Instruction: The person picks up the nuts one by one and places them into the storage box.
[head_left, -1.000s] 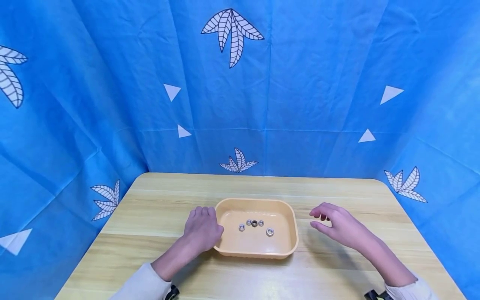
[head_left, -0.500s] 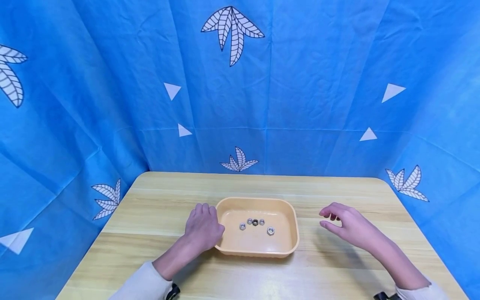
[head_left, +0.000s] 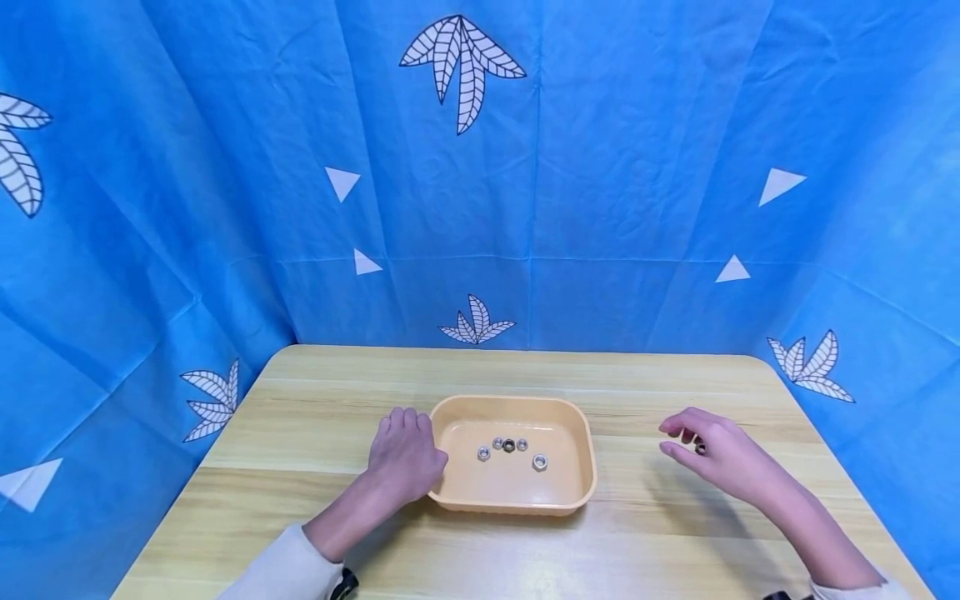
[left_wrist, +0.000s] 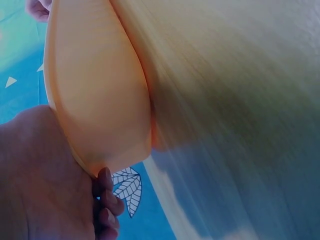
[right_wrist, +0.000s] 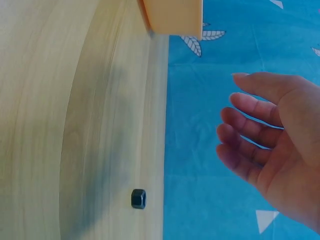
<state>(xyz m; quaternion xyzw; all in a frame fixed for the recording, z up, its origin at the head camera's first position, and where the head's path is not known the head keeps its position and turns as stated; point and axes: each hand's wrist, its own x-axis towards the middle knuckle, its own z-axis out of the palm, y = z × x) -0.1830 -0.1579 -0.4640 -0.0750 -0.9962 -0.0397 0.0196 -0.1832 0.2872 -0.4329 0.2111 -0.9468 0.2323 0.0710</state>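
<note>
Left hand [head_left: 405,457] flat against smooth orange tray [head_left: 577,500]; right hand [head_left: 720,457], fingers loosely spread, above dark hex nut [right_wrist: 138,198].

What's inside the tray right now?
The orange tray holds five small nuts near its middle: four silver ones and one dark. The near wall hides a strip of the floor. Left hand rests against its left side.

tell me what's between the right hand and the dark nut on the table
Nothing: in the right wrist view the right hand hovers open above the dark nut, with only bare wooden table around it.
</note>
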